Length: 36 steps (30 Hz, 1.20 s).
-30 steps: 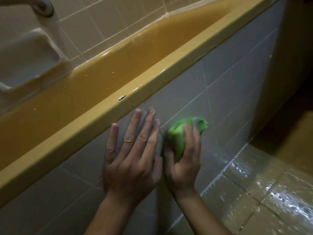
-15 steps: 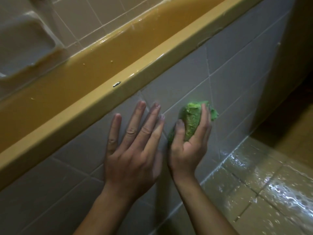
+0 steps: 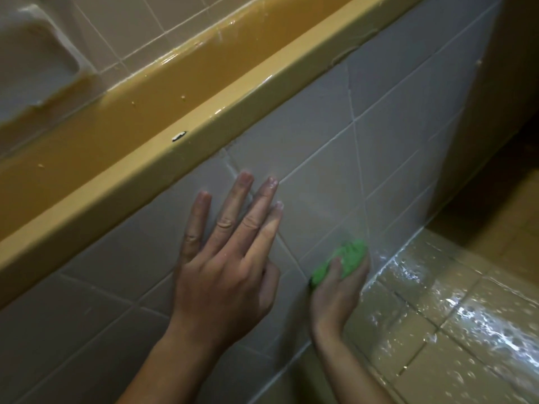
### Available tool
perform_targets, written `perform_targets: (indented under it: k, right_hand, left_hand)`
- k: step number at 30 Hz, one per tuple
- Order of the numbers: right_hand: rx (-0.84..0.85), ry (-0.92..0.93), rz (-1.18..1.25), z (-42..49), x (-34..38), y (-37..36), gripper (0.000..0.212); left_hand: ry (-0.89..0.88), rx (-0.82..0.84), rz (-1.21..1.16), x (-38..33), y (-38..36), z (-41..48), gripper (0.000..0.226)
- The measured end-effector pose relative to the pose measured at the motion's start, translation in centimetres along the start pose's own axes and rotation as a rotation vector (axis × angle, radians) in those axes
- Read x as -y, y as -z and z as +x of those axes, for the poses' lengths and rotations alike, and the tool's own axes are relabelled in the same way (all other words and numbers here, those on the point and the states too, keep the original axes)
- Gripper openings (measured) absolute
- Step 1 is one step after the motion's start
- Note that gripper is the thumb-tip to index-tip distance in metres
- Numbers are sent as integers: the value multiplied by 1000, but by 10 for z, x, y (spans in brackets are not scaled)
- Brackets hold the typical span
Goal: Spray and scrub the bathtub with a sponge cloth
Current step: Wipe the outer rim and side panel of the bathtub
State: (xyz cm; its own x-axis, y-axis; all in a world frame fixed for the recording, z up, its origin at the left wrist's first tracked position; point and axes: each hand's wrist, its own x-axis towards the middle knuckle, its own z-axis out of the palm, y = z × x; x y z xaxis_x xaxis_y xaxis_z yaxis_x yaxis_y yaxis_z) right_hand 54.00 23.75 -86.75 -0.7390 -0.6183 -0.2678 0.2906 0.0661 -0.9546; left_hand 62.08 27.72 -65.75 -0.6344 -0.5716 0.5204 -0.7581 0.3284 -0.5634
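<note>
Mustard-yellow bathtub (image 3: pixel 116 176) with one small white and black chip (image 3: pixel 179 136) on the rim. Bright green sponge cloth (image 3: pixel 347 255). Grey tiled side panel (image 3: pixel 320 135) with a grid of pale grout lines. Off-white wall tiles (image 3: pixel 180 13) with white grout; soap dish (image 3: pixel 38 53) in the same off-white. Yellowish-tan floor tiles (image 3: pixel 423 330), dark grout, white glints.

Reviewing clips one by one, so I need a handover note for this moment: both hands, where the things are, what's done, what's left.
Left hand: flat, fingers straight, on the grey tiled side below the tub rim.
Right hand: grips the green cloth low on the tiles, near the wet floor.
Done: tiles by the cloth look wet; extent scrubbed unclear.
Left: probably the other tiles and the tub itself.
</note>
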Motion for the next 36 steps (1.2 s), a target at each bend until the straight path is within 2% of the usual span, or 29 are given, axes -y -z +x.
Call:
perform_targets:
  k: [2, 5, 6, 7, 11, 15, 16, 17, 19, 20, 21, 22, 24, 26, 28, 30, 34, 35, 36]
  right_hand:
    - [20, -26, -25, -6, -21, 8, 74]
    - [-17, -460, 11, 21, -45, 16, 66]
    - [-32, -516, 27, 25, -41, 15, 62]
    - [-32, -480, 38, 23, -29, 12, 62]
    - [-21, 103, 103, -18, 45, -6, 66]
    - [70, 585, -5, -8, 85, -11, 60]
    - [53, 617, -26, 8, 86, -11, 60]
    - [15, 548, -18, 27, 86, -10, 63]
    - [-82, 260, 70, 63, 102, -10, 70]
    - [-113, 163, 107, 72, 116, -12, 70]
    - [-120, 160, 126, 72, 132, -15, 68]
    - [-108, 246, 137, 65, 149, -18, 65]
    - [-21, 592, 139, 36, 185, -19, 59]
    - [133, 922, 34, 25, 213, -17, 58]
    - [141, 1041, -83, 59, 240, -17, 60]
    - [85, 939, -65, 110, 258, -14, 59]
    - [9, 439, 246, 180, 274, -1, 49]
    - [-13, 422, 268, 176, 277, -3, 48]
    - [-35, 484, 248, 166, 277, -7, 49]
  left_hand:
    - [11, -6, -8, -2, 0, 2, 57]
    - [8, 0, -28, -3, 1, 3, 57]
    - [10, 1, -33, -2, 1, 2, 57]
    - [13, -3, -40, -1, 2, 1, 58]
    - [53, -45, -50, -3, 1, 2, 56]
    - [83, -80, -63, -7, -2, 8, 55]
    - [86, -84, -67, -7, -2, 8, 56]
    - [89, -88, -73, -6, -2, 8, 56]
    - [90, -93, -84, -5, -1, 7, 56]
    - [93, -96, -89, -5, 0, 6, 56]
    - [94, -105, -91, -5, 0, 7, 55]
    - [94, -123, -97, -5, -1, 7, 53]
    - [88, -175, -105, -4, -2, 11, 51]
    - [95, -220, -99, -3, -2, 21, 50]
    - [115, -235, -90, -5, -1, 35, 52]
    - [111, -215, -71, -7, -1, 50, 55]
    - [23, -177, -59, -9, -4, 84, 56]
    - [8, -173, -59, -10, -5, 92, 55]
    - [-1, -180, -53, -12, -6, 100, 53]
